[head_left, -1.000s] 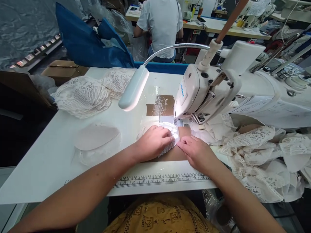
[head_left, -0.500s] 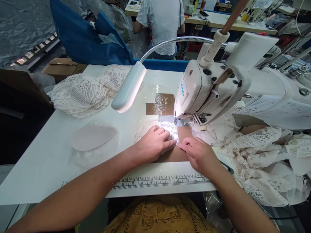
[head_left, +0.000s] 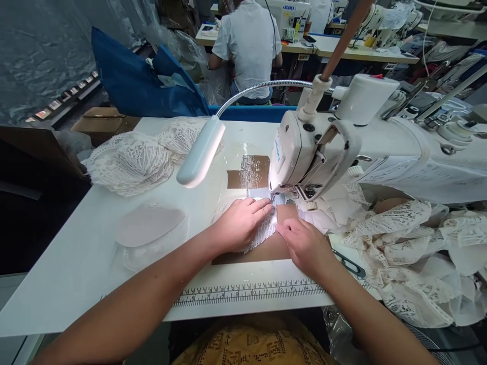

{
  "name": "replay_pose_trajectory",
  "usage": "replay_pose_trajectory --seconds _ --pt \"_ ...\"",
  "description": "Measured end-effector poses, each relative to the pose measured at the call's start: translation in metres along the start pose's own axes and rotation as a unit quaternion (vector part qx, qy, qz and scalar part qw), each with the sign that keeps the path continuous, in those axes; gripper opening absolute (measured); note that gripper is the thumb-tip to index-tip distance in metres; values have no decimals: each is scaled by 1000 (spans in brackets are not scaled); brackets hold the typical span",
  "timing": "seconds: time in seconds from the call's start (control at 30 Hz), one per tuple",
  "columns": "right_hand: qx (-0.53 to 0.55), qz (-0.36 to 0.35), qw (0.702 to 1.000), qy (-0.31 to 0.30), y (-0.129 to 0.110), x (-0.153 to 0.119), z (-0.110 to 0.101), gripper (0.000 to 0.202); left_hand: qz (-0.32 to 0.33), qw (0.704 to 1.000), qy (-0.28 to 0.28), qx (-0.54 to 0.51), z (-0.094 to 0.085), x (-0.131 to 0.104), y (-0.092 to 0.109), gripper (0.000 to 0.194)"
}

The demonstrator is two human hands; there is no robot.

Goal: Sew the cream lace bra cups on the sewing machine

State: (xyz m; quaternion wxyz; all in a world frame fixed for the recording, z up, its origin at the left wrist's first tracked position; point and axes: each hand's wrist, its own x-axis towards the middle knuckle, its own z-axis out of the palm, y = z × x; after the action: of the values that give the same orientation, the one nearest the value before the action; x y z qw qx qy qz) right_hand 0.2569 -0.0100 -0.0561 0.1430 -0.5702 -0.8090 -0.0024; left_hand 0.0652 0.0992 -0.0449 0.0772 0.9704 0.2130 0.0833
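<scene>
The white lace piece point(head_left: 267, 229) lies between the hands, at about 3 o'clock from the left hand point(head_left: 239, 223), which partly covers it, and at about 10 o'clock from the right hand point(head_left: 306, 246). Its visible part runs roughly from 1 to 7 o'clock, its far end close to the needle area point(head_left: 272, 196) of the sewing machine point(head_left: 291, 147); the rest is hidden, so its full long axis cannot be told. The left hand is the nearer, palm down on the lace, its fingers close together and its fingertips just short of the needle area, which sits at about 1 o'clock from them. The right hand is half curled, thumb and forefinger drawn together at the lace's 4 o'clock edge; whether cloth is pinched between them cannot be told. From those fingertips the needle area is at about 11 o'clock. Brown sheeting point(head_left: 262, 251) shows beneath the lace at 6 o'clock, with a ruler strip point(head_left: 251, 294) beyond it, nearer the body, and a dark thread clipper point(head_left: 348, 263) at about 4 o'clock from the right hand
</scene>
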Motion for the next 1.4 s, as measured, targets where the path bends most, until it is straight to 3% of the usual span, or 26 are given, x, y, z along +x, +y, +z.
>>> replay_pose_trajectory --seconds 0.43,0.67,1.03,1.17,1.4 --pt "1 1 1000 31 -2 0 1 35 -13 998 -10 55 6 0 6 47" --pt "-3 -2 999 36 -3 -1 2 32 46 996 -26 71 3 -3 3 51" --pt "-11 7 1000 24 -6 1 0 27 33 998 -20 55 3 -4 3 51" --pt "-3 1 1000 0 -2 6 -1 31 49 997 -26 63 0 2 -3 47" --pt "-6 44 993 -113 4 28 -12 34 74 994 -37 72 -5 15 -20 47"
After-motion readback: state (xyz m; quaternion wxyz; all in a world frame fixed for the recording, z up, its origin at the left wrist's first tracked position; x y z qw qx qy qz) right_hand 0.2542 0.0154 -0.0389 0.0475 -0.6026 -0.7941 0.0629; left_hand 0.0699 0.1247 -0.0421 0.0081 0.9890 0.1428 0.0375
